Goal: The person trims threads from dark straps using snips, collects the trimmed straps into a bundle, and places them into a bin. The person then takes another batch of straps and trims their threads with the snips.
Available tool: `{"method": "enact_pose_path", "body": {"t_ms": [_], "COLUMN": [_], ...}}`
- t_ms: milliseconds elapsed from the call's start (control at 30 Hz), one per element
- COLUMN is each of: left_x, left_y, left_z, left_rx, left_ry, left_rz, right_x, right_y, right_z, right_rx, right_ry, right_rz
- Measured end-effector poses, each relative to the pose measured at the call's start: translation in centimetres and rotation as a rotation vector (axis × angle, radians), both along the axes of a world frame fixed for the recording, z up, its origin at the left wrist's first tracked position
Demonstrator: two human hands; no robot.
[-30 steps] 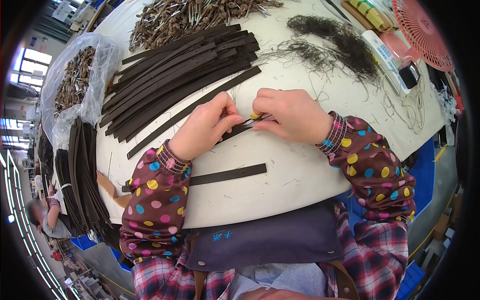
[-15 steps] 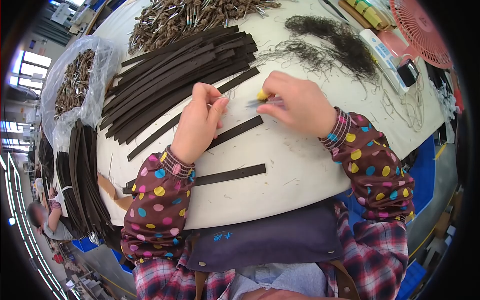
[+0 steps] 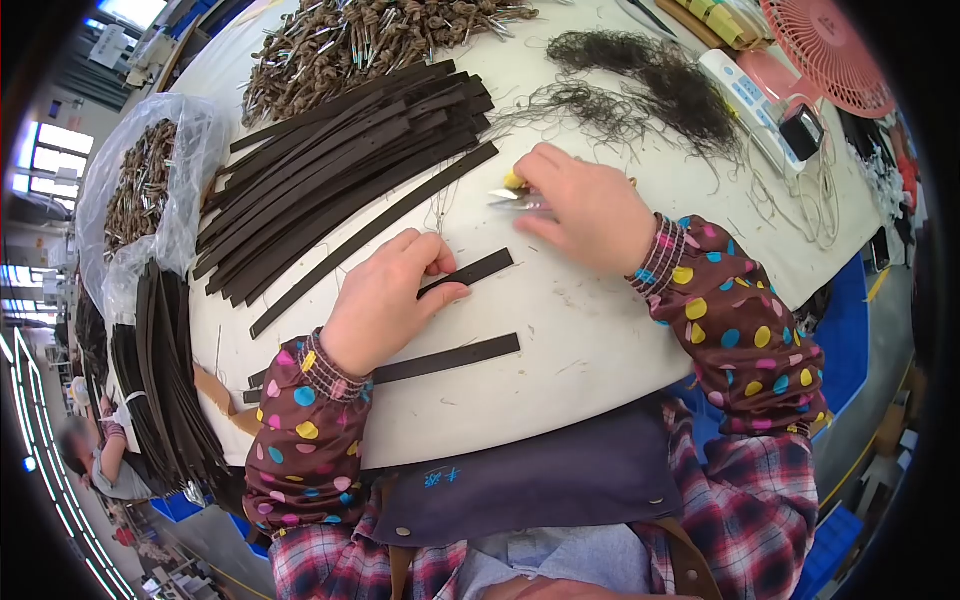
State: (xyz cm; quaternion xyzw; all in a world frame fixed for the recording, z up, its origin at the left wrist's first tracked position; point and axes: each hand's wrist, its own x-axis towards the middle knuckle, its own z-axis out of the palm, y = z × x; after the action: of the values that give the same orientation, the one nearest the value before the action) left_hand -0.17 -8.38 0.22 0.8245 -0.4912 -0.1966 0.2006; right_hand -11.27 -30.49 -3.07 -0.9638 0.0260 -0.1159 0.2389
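While my dark apron borders the near edge of the bench, a near strip lies just inside that edge, running out of sight under my left sleeve. Next out, my left hand is half curled on the middle strip, thumb and forefinger tips a little apart, one on either side of it; cannot tell whether they pinch or merely rest. Slightly farther, my right hand is closed round small snips, raised with the blades, blurred, pointing toward my left. Risk, in my judgement: a loose hold would let the middle strip skid or turn, and blades brought in carelessly could nick its edge or my left thumb. Appearance of the middle strip: dark brown to black, flat, narrow, straight-sided, squared at its free end, with a small mark near that end; the other end is hidden by my fingers. Beyond it lies a lone strip, parallel-ish, with fine loose threads beside it, then a heap of strips overlapping unevenly. Farther right, a dark thread tangle; farthest ahead, a pile of knotted brown cords with metallic-looking tips.
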Motion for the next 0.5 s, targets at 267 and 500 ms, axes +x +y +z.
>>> {"method": "enact_pose_path", "body": {"t_ms": [267,500], "left_x": [0.1,2.0], "left_y": [0.0,0.2], "left_z": [0.2,0.8], "left_rx": [-0.001,-0.145], "left_ry": [0.012,-0.232], "left_rz": [-0.017,0.050], "right_x": [-0.6,0.2], "right_y": [1.9,-1.8], "right_z": [0.0,0.2], "right_rx": [0.103,0.187], "right_ry": [0.029,-0.022], "right_rz": [0.109,-0.039]}}
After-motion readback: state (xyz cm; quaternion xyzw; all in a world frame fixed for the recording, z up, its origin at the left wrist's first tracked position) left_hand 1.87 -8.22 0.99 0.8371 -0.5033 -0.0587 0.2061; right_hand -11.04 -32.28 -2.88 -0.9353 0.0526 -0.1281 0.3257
